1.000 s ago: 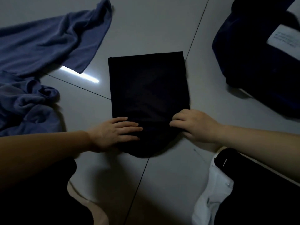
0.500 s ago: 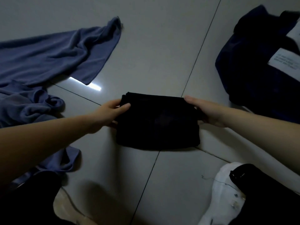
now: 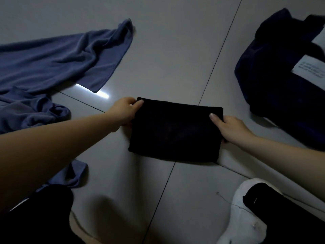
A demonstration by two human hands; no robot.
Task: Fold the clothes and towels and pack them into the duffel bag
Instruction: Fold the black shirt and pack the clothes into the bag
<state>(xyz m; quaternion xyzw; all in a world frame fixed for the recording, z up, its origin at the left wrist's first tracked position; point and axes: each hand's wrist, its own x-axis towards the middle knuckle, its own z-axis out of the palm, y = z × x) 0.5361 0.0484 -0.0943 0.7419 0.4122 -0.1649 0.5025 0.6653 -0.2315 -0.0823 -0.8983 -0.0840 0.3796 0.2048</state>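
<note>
Folded black garment (image 3: 175, 132) lying flat on the tiled floor (image 3: 175, 50), between the person's knees and the dark duffel bag (image 3: 281, 95), which sits well apart at upper right. The left hand (image 3: 124, 111) pinches the garment's far left corner — thumb on top, fingers curled beneath the edge. The right hand (image 3: 230, 128) grips the right short edge, with a thumb over the cloth and the other fingers hidden under it.

Orientation: the packet is a rectangle whose long axis runs left to right across the view, tilted slightly so the right end lies lower. Which edge is the fold cannot be told in this dim light.

Risks, as judged: if the packet is lifted by its ends alone, the unsupported middle may sag and the layers slide open; a grip on only the top layer would unfold it. An unfolded blue towel (image 3: 61, 59) lies nearby at left, touching neither hand.
</note>
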